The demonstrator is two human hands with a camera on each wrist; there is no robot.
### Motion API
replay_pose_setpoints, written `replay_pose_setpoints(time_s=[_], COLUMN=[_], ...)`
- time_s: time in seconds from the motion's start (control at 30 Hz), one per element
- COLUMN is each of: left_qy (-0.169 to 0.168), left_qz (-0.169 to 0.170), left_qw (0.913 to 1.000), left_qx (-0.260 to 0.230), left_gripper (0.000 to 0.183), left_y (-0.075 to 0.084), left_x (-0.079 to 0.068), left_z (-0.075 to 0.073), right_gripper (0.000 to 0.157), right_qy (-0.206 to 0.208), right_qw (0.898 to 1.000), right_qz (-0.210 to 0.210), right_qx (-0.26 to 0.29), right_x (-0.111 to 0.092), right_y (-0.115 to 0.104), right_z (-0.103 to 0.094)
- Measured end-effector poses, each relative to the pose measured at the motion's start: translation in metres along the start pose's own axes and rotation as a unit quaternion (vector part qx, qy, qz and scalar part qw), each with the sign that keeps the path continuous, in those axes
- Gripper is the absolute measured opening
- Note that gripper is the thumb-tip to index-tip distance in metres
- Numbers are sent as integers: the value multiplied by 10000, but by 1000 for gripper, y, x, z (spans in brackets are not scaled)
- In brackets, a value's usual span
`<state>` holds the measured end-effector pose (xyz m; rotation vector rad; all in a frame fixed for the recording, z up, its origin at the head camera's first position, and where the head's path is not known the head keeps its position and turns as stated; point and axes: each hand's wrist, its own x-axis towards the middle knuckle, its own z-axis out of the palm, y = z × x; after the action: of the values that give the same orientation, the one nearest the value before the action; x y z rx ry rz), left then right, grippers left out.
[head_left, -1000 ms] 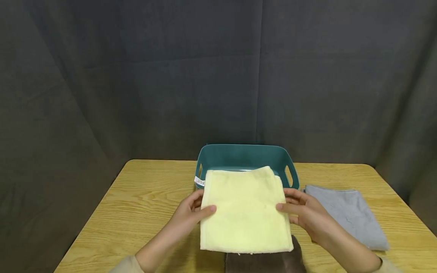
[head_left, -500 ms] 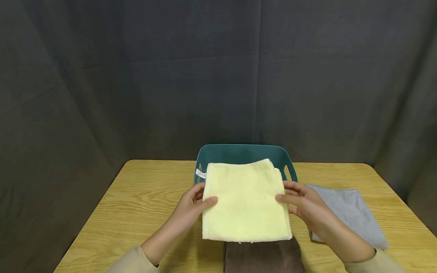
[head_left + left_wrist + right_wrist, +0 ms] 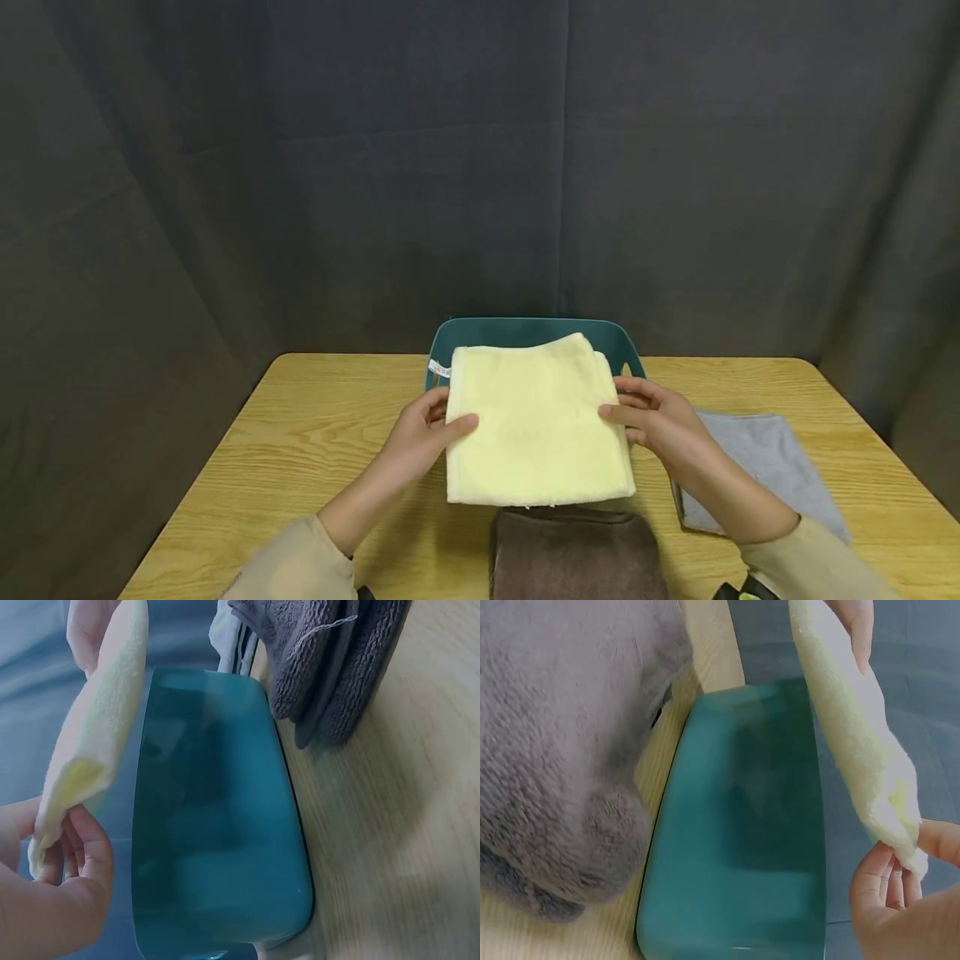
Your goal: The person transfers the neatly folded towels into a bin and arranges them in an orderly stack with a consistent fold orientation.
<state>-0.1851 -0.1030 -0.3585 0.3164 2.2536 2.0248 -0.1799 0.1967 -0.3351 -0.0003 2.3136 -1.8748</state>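
A folded pale yellow towel (image 3: pixel 536 425) is held up in front of the teal basket (image 3: pixel 525 331), covering much of it in the head view. My left hand (image 3: pixel 420 437) pinches its left edge, thumb on the near face and fingers behind. At the opposite edge my right hand (image 3: pixel 660 425) pinches it the same way. From the left wrist view, the towel (image 3: pixel 90 720) appears side-on, its layers gaping slightly above the fingers (image 3: pixel 86 847). Seen by the right wrist camera, the towel (image 3: pixel 855 727) hangs above the level of the basket (image 3: pixel 735 825).
On the wooden table (image 3: pixel 322 417), a folded brown towel (image 3: pixel 577 554) lies at the near middle. To the right lies a folded grey towel (image 3: pixel 780 475), partly behind my right forearm. A white label (image 3: pixel 439 369) shows beside the yellow towel's left edge. Dark curtains (image 3: pixel 420 167) stand behind.
Both hands have carried the yellow towel forward, toward the basket, so it hides more of it. More of the brown towel now shows below. The grip on both edges is unchanged.
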Motion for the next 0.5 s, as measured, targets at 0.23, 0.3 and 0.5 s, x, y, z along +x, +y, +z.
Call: replay_pose_setpoints(time_s=[0.23, 0.3, 0.5], left_qy=[163, 250, 485], left_qz=[-17, -61, -278], left_qw=[9996, 9990, 9965], left_qx=[228, 376, 619], left_gripper=[41, 41, 40], left_y=[5, 7, 13], left_x=[7, 11, 26], left_z=[-1, -1, 0], right_gripper=[68, 67, 66], right_qy=[48, 85, 132], right_qw=[9999, 9998, 9995], right_qz=[-43, -36, -90], right_qx=[-135, -173, -256], right_x=[9, 12, 21], right_y=[-5, -7, -13], right_z=[-1, -2, -5])
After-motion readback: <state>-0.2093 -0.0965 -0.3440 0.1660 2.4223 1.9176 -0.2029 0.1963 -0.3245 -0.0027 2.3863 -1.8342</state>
